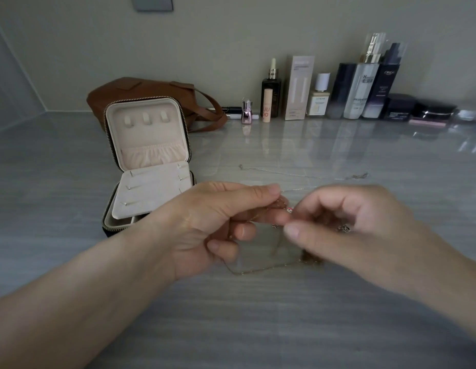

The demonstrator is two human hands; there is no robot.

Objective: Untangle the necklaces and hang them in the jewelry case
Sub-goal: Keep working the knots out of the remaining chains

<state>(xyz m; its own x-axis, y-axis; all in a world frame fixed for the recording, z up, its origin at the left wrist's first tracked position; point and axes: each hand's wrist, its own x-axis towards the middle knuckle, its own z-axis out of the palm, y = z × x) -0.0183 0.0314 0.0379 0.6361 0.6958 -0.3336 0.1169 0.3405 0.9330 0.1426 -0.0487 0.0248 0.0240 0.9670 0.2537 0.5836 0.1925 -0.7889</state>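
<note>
Near: left hand (212, 225) and right hand (346, 222), close together, each pinching the thin tangled gold chain (268, 269) between thumb and fingertips. The chain's slack loop sags onto the grey streaked counter (244, 328). Step in hand, by my reading: untangling, not finished.

Just beyond: fine silver chain (282, 172), loose on the counter.

Far left: open beige-lined zip jewelry case (151, 134), lid hooks (146, 119) bare.

Next move calls for gentle teasing apart, no tugging.

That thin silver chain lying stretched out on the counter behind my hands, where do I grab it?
Probably pinch the thin silver chain at its left end, from above: it lies flat and nearly straight on the grey counter, so an end should lift without tangling.
</note>
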